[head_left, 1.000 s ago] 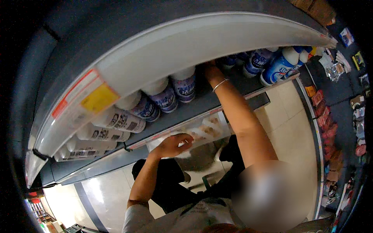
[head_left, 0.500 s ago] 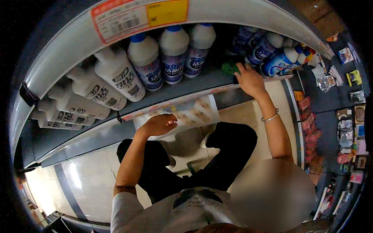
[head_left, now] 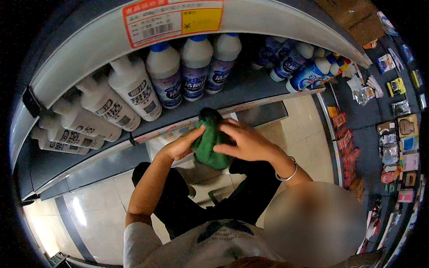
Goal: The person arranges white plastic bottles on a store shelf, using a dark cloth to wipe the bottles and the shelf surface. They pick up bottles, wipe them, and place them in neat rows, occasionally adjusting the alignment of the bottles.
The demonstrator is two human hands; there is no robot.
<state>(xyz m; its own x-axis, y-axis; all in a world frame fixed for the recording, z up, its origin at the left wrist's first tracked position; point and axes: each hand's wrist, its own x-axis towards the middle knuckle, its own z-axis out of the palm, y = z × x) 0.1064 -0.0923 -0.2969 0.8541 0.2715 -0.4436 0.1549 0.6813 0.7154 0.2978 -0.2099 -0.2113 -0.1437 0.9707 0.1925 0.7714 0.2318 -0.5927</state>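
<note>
A crumpled green cloth [head_left: 207, 149] with a dark upper end hangs between my two hands, just in front of the shelf's front edge. My left hand [head_left: 181, 145] grips its left side, with the thumb against the fabric. From the right, my right hand [head_left: 248, 142] holds the other side, its fingers partly spread over the cloth. Behind them on the dark shelf [head_left: 241, 89] stand white bottles with blue caps and purple labels [head_left: 193, 71]. White bottles with black print [head_left: 140, 91] line up farther left.
An upper shelf rim with a red and yellow price tag [head_left: 174, 22] overhangs the bottles. More blue-labelled bottles [head_left: 308, 73] stand at the right end of the shelf. Small packaged goods [head_left: 395, 147] fill a rack at far right. Pale floor tiles [head_left: 96, 214] lie below.
My right hand has come from the shelf toward the middle, bringing the green cloth with it. My left hand has moved slightly right and now grips the cloth too.
</note>
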